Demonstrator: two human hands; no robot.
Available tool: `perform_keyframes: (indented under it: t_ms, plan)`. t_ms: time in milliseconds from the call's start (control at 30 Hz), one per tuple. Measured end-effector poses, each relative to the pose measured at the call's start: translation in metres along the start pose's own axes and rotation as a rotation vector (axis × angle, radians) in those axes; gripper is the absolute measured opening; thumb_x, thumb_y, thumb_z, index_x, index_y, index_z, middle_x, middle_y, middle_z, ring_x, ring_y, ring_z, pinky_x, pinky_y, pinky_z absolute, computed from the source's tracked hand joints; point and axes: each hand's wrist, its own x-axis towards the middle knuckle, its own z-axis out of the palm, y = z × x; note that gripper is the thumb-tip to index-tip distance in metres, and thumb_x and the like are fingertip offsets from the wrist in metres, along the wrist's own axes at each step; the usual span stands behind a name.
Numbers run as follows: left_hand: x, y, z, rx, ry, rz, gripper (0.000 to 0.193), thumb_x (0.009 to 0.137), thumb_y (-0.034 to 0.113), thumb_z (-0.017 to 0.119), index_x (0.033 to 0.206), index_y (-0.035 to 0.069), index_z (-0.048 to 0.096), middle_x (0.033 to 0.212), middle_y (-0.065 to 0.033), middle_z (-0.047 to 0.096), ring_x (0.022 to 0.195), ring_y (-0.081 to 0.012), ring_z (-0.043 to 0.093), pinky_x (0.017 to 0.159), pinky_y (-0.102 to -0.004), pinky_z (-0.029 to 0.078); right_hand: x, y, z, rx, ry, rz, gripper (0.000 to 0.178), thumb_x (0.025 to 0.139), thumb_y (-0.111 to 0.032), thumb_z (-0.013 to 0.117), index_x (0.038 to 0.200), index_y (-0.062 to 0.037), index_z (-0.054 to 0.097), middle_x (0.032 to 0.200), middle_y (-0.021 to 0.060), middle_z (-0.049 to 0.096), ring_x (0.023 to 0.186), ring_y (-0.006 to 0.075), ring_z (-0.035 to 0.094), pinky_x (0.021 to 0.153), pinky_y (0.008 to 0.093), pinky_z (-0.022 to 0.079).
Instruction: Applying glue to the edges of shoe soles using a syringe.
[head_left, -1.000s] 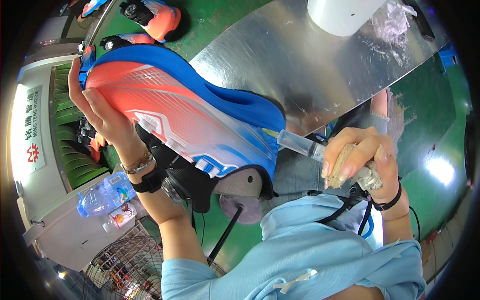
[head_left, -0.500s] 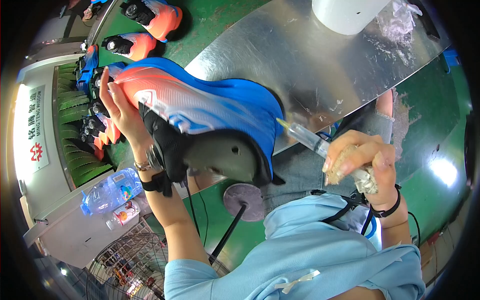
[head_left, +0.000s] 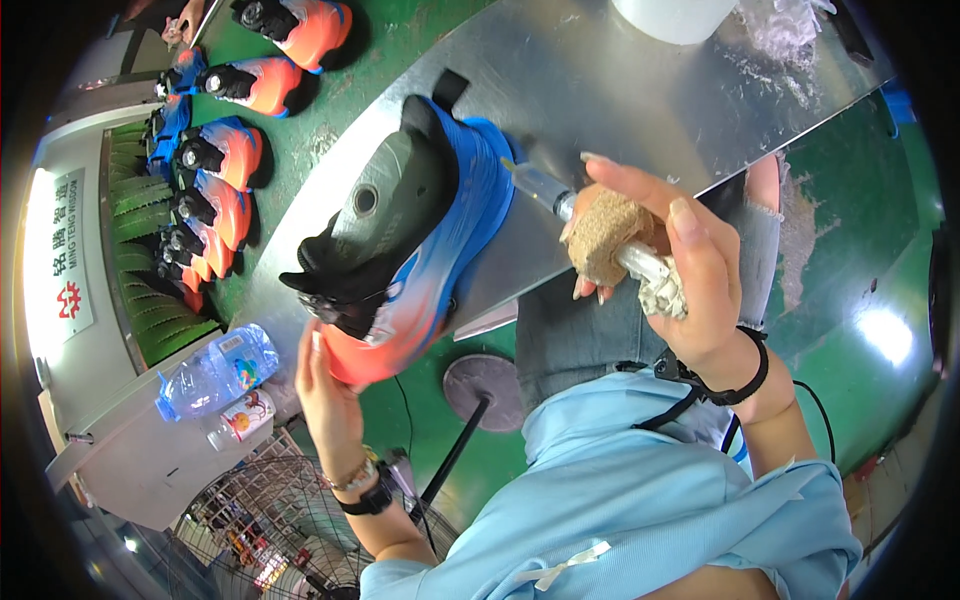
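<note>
An orange, white and blue sports shoe (head_left: 425, 275) with a black collar stands on the metal table, its toe toward me at the table's near edge. A grey shoe last (head_left: 395, 205) fills its opening. My left hand (head_left: 330, 400) is at the orange toe, fingers fairly straight along its side; the thumb is hidden. My right hand (head_left: 695, 255) is closed around a clear syringe (head_left: 545, 188) with a yellowish tip, pointing at the shoe's blue heel side. Tan spongy material (head_left: 610, 238) wraps the barrel, and crumpled white material (head_left: 660, 290) sits near its back end.
Several similar shoes (head_left: 235, 150) line the far left side. A white bucket (head_left: 675, 15) and a whitish crumpled heap (head_left: 785, 30) are at the table's back. Plastic bottles (head_left: 225, 370) lie at the left, above a wire fan (head_left: 270, 520). Another person's hand (head_left: 185, 22) shows at upper left.
The shoe has been turned round, its toe swinging from far left toward me, and set down onto the table. My left hand came nearer with the toe. My right hand moved left and up with the syringe.
</note>
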Motion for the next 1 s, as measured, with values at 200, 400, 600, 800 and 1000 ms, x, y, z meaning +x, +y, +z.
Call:
perform_keyframes:
  t_ms: [200, 400, 600, 800, 1000]
  plan:
    - [-0.053, -0.046, 0.016, -0.19, -0.427, -0.225, 0.057, 0.073, 0.035, 0.072, 0.107, -0.004, 0.049, 0.105, -0.0123, 0.059, 0.092, -0.0202, 0.061, 0.082, -0.0353, 0.05, -0.005, -0.005, 0.0, -0.23, -0.073, 0.083, 0.058, 0.094, -0.039, 0.019, 0.125, 0.0047, 0.041, 0.092, 0.0174, 0.059, 0.062, 0.0183, 0.059, 0.051, 0.0239, 0.046]
    - [-0.056, -0.06, 0.055, -0.38, -0.63, -0.345, 0.054, 0.065, 0.019, 0.076, 0.104, -0.01, 0.054, 0.096, -0.0143, 0.063, 0.086, -0.0186, 0.062, 0.08, -0.0304, 0.048, -0.016, -0.021, 0.003, -0.201, -0.083, 0.184, 0.059, 0.093, -0.042, 0.02, 0.127, 0.0028, 0.039, 0.091, 0.0178, 0.059, 0.06, 0.0187, 0.059, 0.049, 0.0236, 0.046]
    - [-0.061, -0.072, 0.063, -0.47, -0.661, -0.3, 0.051, 0.064, 0.02, 0.076, 0.099, -0.011, 0.057, 0.094, -0.0159, 0.063, 0.084, -0.0195, 0.063, 0.078, -0.0318, 0.049, -0.032, -0.041, -0.001, -0.2, -0.208, 0.238, 0.058, 0.093, -0.043, 0.02, 0.125, -0.0001, 0.043, 0.089, 0.0221, 0.056, 0.062, 0.0232, 0.058, 0.051, 0.0296, 0.049]
    - [-0.062, -0.103, 0.075, -0.731, -0.791, -0.47, 0.068, 0.061, 0.019, 0.077, 0.117, -0.007, 0.047, 0.112, -0.0148, 0.056, 0.101, -0.0229, 0.056, 0.088, -0.0353, 0.045, -0.057, -0.053, -0.003, -0.171, -0.231, 0.294, 0.054, 0.093, -0.043, 0.024, 0.117, -0.0002, 0.047, 0.086, 0.0225, 0.054, 0.059, 0.0224, 0.057, 0.051, 0.0294, 0.049]
    - [-0.055, -0.106, 0.123, -0.838, -0.97, -0.635, 0.08, 0.059, 0.013, 0.076, 0.127, 0.0, 0.036, 0.121, -0.0132, 0.049, 0.112, -0.0271, 0.049, 0.092, -0.0402, 0.044, -0.072, -0.095, 0.009, -0.234, 0.018, 0.354, 0.047, 0.086, -0.038, 0.041, 0.1, 0.0055, 0.051, 0.075, 0.0234, 0.054, 0.052, 0.0237, 0.056, 0.047, 0.0295, 0.049]
